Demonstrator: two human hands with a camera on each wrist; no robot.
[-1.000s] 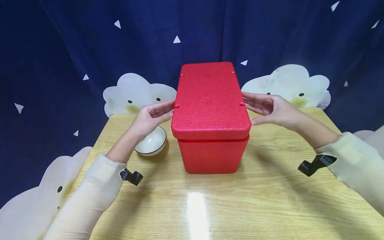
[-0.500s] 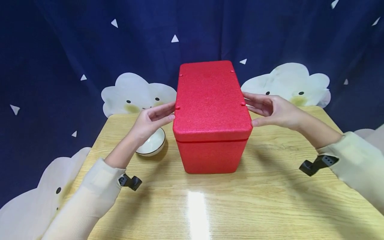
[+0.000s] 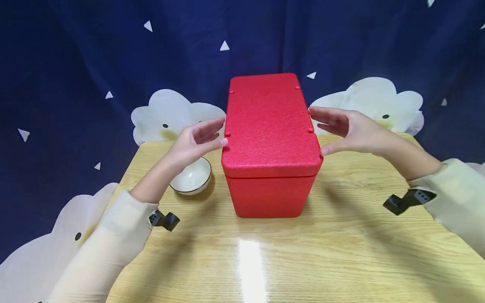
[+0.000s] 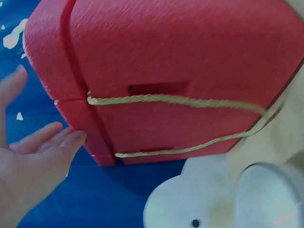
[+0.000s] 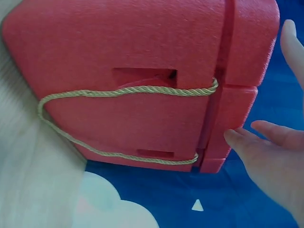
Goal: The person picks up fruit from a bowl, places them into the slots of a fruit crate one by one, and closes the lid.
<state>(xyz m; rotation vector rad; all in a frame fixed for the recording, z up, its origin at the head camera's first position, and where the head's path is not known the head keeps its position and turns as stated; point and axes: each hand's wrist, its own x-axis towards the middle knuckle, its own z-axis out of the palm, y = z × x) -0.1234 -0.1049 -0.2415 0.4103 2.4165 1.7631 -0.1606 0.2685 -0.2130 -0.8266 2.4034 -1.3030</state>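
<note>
A red foam box (image 3: 270,198) stands on the wooden table with its red lid (image 3: 269,122) on top. My left hand (image 3: 187,145) is at the lid's left side, fingers extended and thumb near the top edge. In the left wrist view, its fingertips (image 4: 78,137) are right at the lid's side, the thumb apart from it. My right hand (image 3: 358,131) mirrors this on the right, thumb by the near corner; the right wrist view has one fingertip (image 5: 232,137) overlapping the lid's side. Neither hand grips anything. A rope handle (image 4: 166,99) hangs along the box's left side, another rope (image 5: 147,90) along its right.
A white bowl with a dark rim (image 3: 191,177) sits left of the box, under my left forearm. Behind the table (image 3: 303,261) hangs a dark blue curtain (image 3: 182,50) with white triangles and clouds. Wrist cameras jut from both sleeves.
The lid has settled lower onto the box, and the gap beneath its front edge has narrowed to a thin line. Both hands have risen slightly and loosened from its sides.
</note>
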